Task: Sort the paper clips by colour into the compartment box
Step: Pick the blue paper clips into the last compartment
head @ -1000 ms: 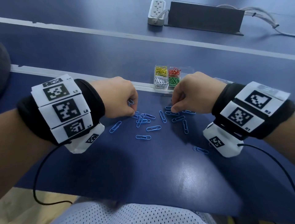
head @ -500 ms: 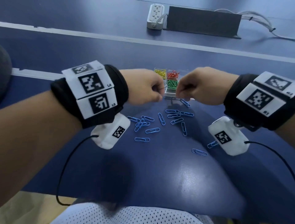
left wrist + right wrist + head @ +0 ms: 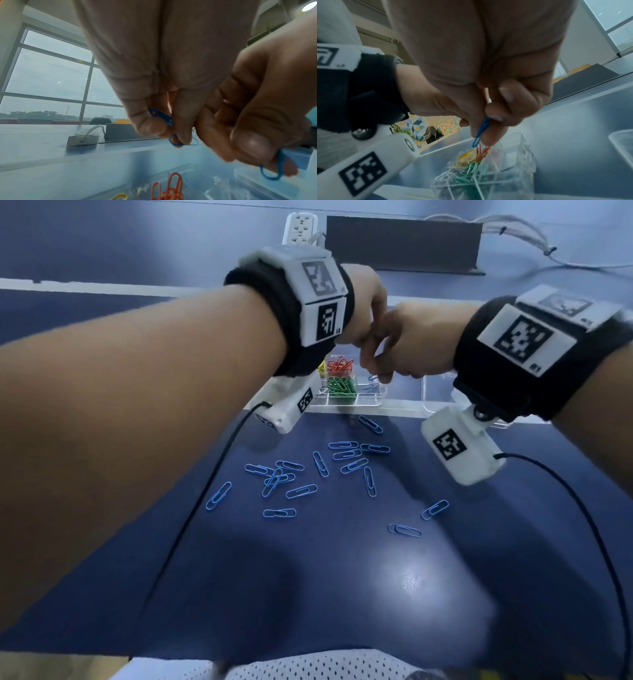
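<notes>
A clear compartment box (image 3: 370,402) stands at the table's far side, holding red clips (image 3: 340,366), green clips (image 3: 342,386), yellow clips (image 3: 322,367) and a blue clip (image 3: 369,387) in its right compartment. Both hands hover close together above it. My left hand (image 3: 171,134) pinches blue clips (image 3: 161,117) between thumb and fingers. My right hand (image 3: 489,121) pinches one blue clip (image 3: 482,129) that hangs down over the box (image 3: 518,155). Several blue clips (image 3: 320,463) lie scattered on the blue table nearer to me.
A second clear tray or lid (image 3: 442,392) lies right of the box. At the back are a white power strip (image 3: 301,229), a dark grey box (image 3: 400,242) and cables (image 3: 513,237). Black wrist cables (image 3: 205,484) trail over the table.
Both hands have risen from the pile of blue clips and moved away from me to above the box, each carrying blue clips.
</notes>
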A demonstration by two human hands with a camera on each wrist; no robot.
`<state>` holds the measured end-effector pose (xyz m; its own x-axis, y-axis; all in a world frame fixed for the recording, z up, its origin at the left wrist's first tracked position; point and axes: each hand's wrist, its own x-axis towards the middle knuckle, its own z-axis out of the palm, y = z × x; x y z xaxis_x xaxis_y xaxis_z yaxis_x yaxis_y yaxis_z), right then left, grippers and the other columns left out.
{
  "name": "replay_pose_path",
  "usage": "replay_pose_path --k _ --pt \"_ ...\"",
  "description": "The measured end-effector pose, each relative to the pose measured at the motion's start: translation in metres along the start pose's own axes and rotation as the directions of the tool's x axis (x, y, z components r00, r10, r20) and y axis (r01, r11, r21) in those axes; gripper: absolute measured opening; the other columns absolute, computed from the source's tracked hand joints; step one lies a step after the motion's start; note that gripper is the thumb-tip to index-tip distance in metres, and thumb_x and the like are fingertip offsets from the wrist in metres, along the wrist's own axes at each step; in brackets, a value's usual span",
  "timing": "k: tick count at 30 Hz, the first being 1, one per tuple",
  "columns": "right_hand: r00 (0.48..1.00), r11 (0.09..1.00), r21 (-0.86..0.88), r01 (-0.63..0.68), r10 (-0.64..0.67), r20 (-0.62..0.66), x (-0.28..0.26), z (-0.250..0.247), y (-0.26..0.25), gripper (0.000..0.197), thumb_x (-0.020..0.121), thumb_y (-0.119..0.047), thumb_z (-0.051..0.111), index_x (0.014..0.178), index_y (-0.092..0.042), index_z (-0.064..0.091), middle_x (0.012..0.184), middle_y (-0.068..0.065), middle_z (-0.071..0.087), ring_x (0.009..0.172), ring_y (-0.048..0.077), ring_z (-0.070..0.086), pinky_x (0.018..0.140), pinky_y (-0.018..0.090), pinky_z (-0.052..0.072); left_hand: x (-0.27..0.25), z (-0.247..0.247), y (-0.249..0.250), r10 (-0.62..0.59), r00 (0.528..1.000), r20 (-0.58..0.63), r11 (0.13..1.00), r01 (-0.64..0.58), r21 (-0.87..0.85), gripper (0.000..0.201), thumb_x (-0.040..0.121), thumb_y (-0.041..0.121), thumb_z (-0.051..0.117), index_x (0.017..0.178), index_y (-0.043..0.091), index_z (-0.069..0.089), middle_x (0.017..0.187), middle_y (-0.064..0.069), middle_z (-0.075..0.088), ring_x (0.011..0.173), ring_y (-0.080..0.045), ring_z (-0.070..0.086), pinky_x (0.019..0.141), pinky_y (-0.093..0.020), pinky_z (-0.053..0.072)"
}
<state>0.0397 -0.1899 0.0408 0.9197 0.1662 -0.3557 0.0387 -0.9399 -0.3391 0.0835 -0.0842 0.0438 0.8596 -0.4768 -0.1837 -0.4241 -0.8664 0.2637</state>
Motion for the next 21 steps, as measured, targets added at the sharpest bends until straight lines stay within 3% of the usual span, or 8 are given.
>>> replay_pose_path --k 3,7,12,15,18,21 --pt "1.0 0.999 0.044 -0.014 0.014 -0.001 -0.002 -0.004 0.007 0.021 0.085 -0.012 0.055 0.072 -0.026 0.063 0.066 -0.007 0.065 0.053 0.011 0.051 0.05 0.022 0.041 0.005 0.0 0.002 -0.004 0.995 0.104 0.999 0.007 -0.031 0.034 0.081 0.011 0.068 0.114 0.019 0.062 0.113 -0.01 0.069 0.065 -0.019 0.057 0.058 -0.023 0.043" --pt "0.998 0.987 0.146 -0.059 0.057 0.017 -0.002 -0.003 0.017 0.014 0.085 -0.011 0.061 0.076 -0.02 0.066 0.066 -0.001 0.066 0.051 0.013 0.056 0.05 0.019 0.048 0.008 0.003 0.003 -0.008 0.989 0.151 0.998 0.016 -0.056 0.032 0.079 0.014 0.072 0.108 0.022 0.062 0.104 -0.01 0.073 0.089 -0.023 0.07 0.081 -0.032 0.054" --pt "0.998 0.959 0.275 -0.06 0.065 -0.008 -0.001 -0.003 0.015 0.017 0.081 -0.005 0.063 0.074 -0.021 0.063 0.079 0.005 0.071 0.059 0.014 0.068 0.071 0.025 0.057 0.003 0.005 0.002 0.019 0.998 0.053 0.999 -0.017 -0.047 0.036 0.076 0.009 0.067 0.104 0.032 0.065 0.101 -0.003 0.073 0.094 -0.024 0.067 0.086 -0.036 0.053" --pt "0.997 0.954 0.295 -0.055 0.067 -0.029 0.0 -0.002 0.009 0.016 0.079 -0.005 0.066 0.077 -0.021 0.064 0.081 0.003 0.071 0.071 0.017 0.072 0.081 0.032 0.058 -0.004 0.003 -0.002 0.004 1.0 0.019 0.996 -0.002 -0.085 0.034 0.08 0.007 0.063 0.105 0.03 0.064 0.098 -0.001 0.073 0.091 -0.021 0.069 0.089 -0.038 0.054" --pt "0.997 0.964 0.261 -0.048 0.061 -0.043 -0.001 0.0 0.003 0.018 0.077 -0.008 0.068 0.081 -0.026 0.067 0.084 0.003 0.074 0.078 0.019 0.073 0.085 0.036 0.057 -0.015 0.0 -0.012 -0.015 1.0 0.004 0.978 0.016 -0.208 0.024 0.087 0.011 0.06 0.107 0.023 0.065 0.091 -0.001 0.073 0.083 -0.018 0.071 0.086 -0.036 0.056" --pt "0.996 0.969 0.24 -0.053 0.069 -0.061 -0.003 0.001 -0.001 0.02 0.077 -0.009 0.065 0.082 -0.028 0.066 0.084 0.004 0.073 0.078 0.019 0.073 0.084 0.036 0.058 -0.03 -0.003 -0.025 -0.038 0.999 -0.01 0.956 0.033 -0.29 0.02 0.089 0.017 0.06 0.108 0.021 0.062 0.077 0.005 0.067 0.069 -0.014 0.066 0.076 -0.029 0.057"
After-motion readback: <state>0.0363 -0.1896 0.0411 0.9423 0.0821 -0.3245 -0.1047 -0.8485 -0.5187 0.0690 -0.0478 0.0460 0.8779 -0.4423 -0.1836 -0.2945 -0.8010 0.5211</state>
